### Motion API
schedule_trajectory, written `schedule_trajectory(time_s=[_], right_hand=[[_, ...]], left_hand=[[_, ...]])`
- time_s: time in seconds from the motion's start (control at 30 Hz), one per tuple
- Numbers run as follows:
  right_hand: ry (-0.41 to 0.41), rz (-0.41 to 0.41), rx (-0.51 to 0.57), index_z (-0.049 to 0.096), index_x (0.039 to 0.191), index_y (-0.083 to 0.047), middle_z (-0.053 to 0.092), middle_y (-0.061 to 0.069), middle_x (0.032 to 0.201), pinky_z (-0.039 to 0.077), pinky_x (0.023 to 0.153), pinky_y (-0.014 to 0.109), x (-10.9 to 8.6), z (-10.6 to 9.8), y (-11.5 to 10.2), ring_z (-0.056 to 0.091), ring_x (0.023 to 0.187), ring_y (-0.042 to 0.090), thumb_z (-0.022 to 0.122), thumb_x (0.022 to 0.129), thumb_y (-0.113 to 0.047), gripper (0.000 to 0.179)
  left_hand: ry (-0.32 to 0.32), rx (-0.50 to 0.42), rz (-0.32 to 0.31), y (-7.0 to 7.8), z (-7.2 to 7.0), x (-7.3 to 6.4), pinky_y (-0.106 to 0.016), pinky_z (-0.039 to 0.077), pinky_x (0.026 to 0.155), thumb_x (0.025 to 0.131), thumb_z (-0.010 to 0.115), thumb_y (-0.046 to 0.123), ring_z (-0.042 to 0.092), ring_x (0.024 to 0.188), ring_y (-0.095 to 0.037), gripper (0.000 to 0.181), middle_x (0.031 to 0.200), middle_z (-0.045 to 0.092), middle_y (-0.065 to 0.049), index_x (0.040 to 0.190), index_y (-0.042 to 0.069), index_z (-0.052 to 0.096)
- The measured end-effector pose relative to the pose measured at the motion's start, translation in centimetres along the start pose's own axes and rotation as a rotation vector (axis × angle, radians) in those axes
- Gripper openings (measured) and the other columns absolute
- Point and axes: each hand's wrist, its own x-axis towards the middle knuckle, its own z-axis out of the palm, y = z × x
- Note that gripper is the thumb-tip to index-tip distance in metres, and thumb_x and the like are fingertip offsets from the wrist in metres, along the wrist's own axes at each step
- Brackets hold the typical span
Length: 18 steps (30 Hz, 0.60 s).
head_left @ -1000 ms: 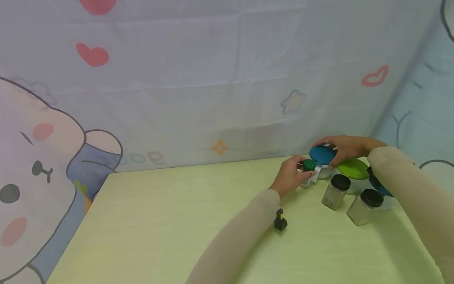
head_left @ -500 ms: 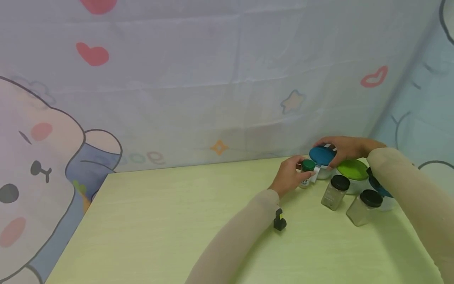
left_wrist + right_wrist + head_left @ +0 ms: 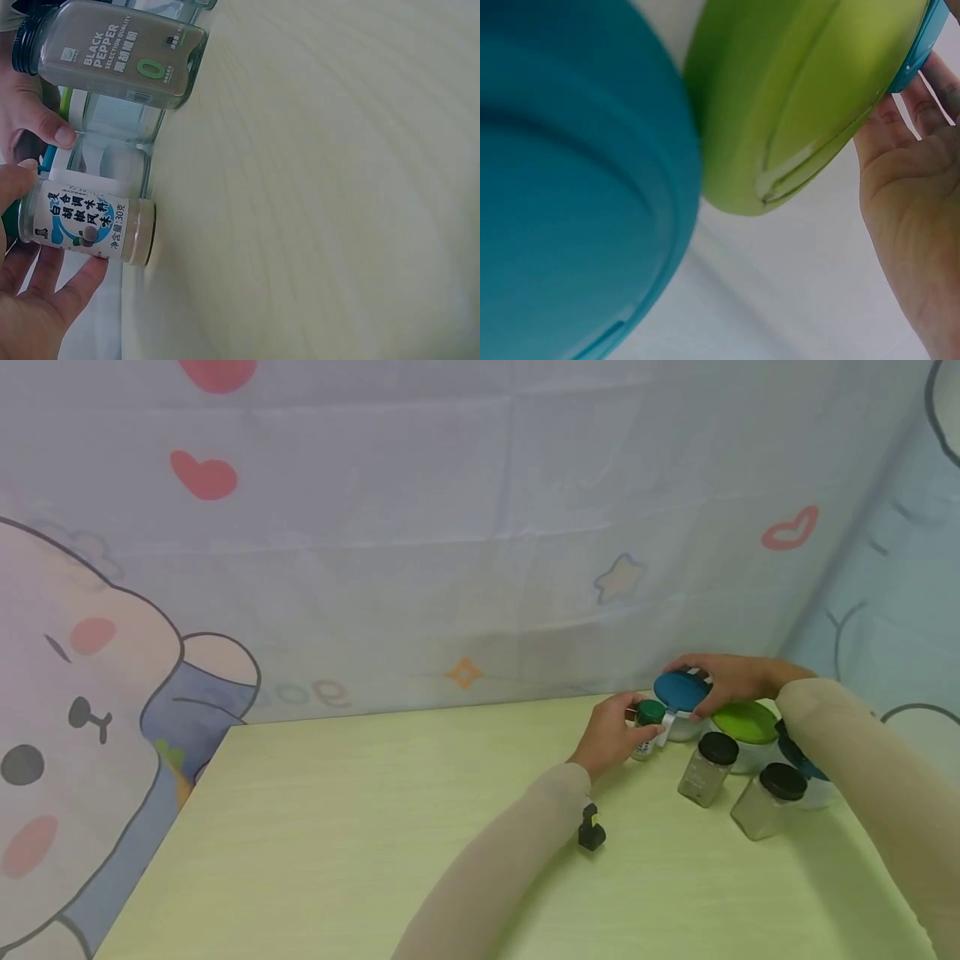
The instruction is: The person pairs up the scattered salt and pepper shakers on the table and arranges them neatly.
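Observation:
My left hand holds a small spice bottle with a green cap between thumb and fingers. In the left wrist view its white label with Chinese print shows, and the bottle's base meets the table. Right beside it, my right hand grips the blue-lidded container from behind, fingers and thumb on either side of the lid. In the right wrist view that hand reaches round the blue lid's edge, past a green lid.
A green-lidded container and another blue-lidded one, partly behind the right sleeve, stand to the right. In front are a black pepper jar and a second black-capped clear jar. A printed cloth hangs behind the table.
Both hands keep their holds and places on the bottle and the container. The head view has shifted only very slightly.

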Motion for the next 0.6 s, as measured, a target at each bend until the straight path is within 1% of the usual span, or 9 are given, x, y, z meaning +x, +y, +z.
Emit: schedule_trajectory(time_s=[0.13,0.33,0.43,0.6], right_hand=[[0.006,-0.002,-0.015,0.040,0.150,-0.005,0.041,0.024,0.148,0.053,0.093,0.055,0.14,-0.03,-0.01,0.046,0.128,0.048,0.088,0.081,-0.024,0.085],[0.003,-0.006,-0.027,0.039,0.150,-0.002,0.039,0.027,0.150,0.053,0.096,0.056,0.12,0.00,-0.58,0.044,0.130,0.050,0.088,0.080,-0.026,0.089],[0.007,-0.003,-0.038,0.038,0.150,-0.002,0.038,0.028,0.150,0.052,0.097,0.058,0.22,0.01,-0.71,0.044,0.130,0.051,0.088,0.080,-0.027,0.090],[0.014,0.002,-0.052,0.038,0.150,-0.001,0.038,0.029,0.150,0.050,0.099,0.060,0.33,0.05,-0.76,0.044,0.130,0.050,0.088,0.080,-0.029,0.091]], left_hand=[[0.011,0.004,-0.003,-0.01,-0.03,-0.06,-0.015,0.053,0.075,0.093,0.077,0.024,0.060,0.095,-0.007,0.033,0.110,0.065,0.002,0.122,0.012,0.065],[0.020,0.011,-0.008,-0.17,-0.02,-0.11,-0.016,0.053,0.076,0.093,0.077,0.024,0.060,0.096,-0.009,0.032,0.110,0.064,0.002,0.120,0.012,0.065],[0.025,0.014,-0.014,-0.21,-0.04,-0.09,-0.016,0.052,0.076,0.093,0.077,0.023,0.059,0.096,-0.008,0.032,0.110,0.064,0.003,0.121,0.012,0.064],[0.030,0.013,-0.003,-0.31,-0.02,-0.15,-0.015,0.052,0.077,0.093,0.077,0.022,0.058,0.094,-0.007,0.031,0.110,0.063,0.002,0.119,0.011,0.064]])
